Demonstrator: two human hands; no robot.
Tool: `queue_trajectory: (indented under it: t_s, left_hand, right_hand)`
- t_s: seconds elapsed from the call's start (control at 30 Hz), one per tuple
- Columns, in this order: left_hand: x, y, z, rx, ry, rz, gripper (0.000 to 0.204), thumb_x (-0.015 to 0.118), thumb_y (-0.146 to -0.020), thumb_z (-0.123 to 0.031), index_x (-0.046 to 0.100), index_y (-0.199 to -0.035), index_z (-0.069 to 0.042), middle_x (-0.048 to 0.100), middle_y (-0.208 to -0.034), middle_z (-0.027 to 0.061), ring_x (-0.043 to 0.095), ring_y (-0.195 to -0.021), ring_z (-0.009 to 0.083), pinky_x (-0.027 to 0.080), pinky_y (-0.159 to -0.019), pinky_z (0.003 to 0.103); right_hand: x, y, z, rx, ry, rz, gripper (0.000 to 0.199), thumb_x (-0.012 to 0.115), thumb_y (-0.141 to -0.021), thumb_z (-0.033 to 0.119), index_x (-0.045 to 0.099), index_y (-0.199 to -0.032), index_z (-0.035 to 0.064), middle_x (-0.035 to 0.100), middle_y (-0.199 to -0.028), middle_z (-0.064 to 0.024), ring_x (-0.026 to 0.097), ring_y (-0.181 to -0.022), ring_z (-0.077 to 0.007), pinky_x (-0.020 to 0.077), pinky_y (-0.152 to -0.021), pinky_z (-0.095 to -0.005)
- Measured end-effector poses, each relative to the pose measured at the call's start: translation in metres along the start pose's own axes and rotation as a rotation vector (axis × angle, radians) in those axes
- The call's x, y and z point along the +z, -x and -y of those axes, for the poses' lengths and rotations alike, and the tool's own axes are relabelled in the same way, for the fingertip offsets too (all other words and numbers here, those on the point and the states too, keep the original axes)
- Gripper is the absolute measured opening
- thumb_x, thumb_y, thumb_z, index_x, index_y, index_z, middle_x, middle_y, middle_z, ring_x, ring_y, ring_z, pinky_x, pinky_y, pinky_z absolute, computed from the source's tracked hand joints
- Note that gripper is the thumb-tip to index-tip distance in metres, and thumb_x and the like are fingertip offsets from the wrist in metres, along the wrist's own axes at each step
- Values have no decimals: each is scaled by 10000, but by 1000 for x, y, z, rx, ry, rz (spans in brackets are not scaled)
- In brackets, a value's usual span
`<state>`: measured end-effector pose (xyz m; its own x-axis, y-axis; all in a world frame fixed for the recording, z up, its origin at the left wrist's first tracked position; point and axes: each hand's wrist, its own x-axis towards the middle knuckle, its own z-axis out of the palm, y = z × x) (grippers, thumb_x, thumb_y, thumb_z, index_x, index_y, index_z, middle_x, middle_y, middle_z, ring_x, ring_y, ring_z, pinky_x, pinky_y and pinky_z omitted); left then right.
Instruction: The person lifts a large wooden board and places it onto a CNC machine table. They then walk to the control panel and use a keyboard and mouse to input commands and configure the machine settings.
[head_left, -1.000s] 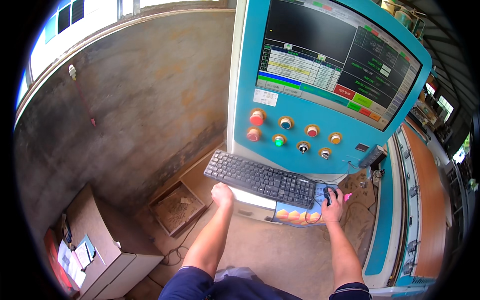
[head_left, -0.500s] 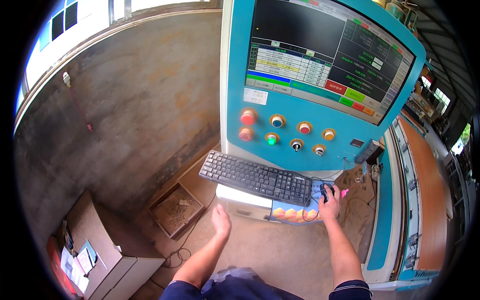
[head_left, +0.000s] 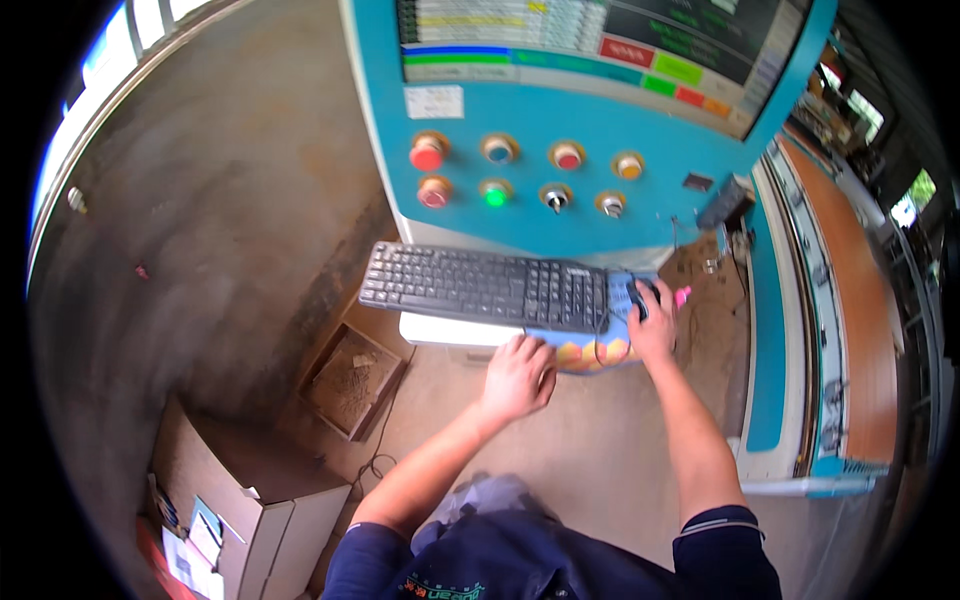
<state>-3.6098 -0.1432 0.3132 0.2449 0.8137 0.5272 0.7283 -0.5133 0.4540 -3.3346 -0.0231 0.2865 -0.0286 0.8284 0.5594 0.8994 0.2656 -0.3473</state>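
The left hand (head_left: 517, 377), which hung lower and off the shelf half a second ago, has risen with loosely curled, empty fingers to just below the black keyboard (head_left: 487, 286), ready for keys, while the right hand (head_left: 651, 325) stays cupped over the dark mouse (head_left: 640, 297) beside it.

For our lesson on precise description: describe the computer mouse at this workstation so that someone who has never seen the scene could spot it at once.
Start at the big blue control panel with its rows of round buttons, and drop to the black keyboard on the shelf below it. Just past the keyboard's right end, the small dark mouse lies on a patterned mouse pad. It alone is covered by the person's right hand.
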Motion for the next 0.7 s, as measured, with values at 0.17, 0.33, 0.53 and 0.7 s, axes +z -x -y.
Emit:
queue_trajectory:
  t_s: [0.17, 0.33, 0.53, 0.7]
  left_hand:
    - [21, -40, -3, 178, -29, 62, 335, 676, -768, -195, 612, -1062, -46, 591, -1232, 148, 495, -1224, 354, 416, -966, 449]
    - [43, -59, 3, 185, -103, 45, 390, 661, -764, -253, 616, -1057, 0, 593, -1276, 184, 488, -1252, 359, 398, -1005, 460]
    - [38, -74, -4, 149, -37, 141, 417, 671, -785, -316, 619, -1042, 8, 613, -1234, 189, 488, -1262, 358, 393, -1014, 469]
    - [52, -76, -16, 334, 0, 97, 300, 655, -775, -198, 622, -1010, -15, 622, -1211, 168, 515, -1244, 364, 437, -972, 472]
  right_hand:
    - [0, -1, -5, -22, 16, -28, 442, 645, -794, 181, 670, -1235, 194, 501, -1363, -129, 504, -1235, -362, 457, -1015, -442]
    - [0, -1, -5, 4, 12, -13, 445, 643, -798, 189, 663, -1242, 208, 498, -1372, -109, 494, -1245, -355, 451, -1020, -444]
    - [-2, -4, -2, 18, -8, 12, 447, 642, -803, 195, 658, -1250, 210, 494, -1382, -107, 481, -1262, -360, 433, -1045, -454]
    - [1, -3, -7, -19, 21, -26, 444, 647, -797, 189, 665, -1240, 201, 498, -1372, -130, 477, -1260, -377, 396, -1077, -480]
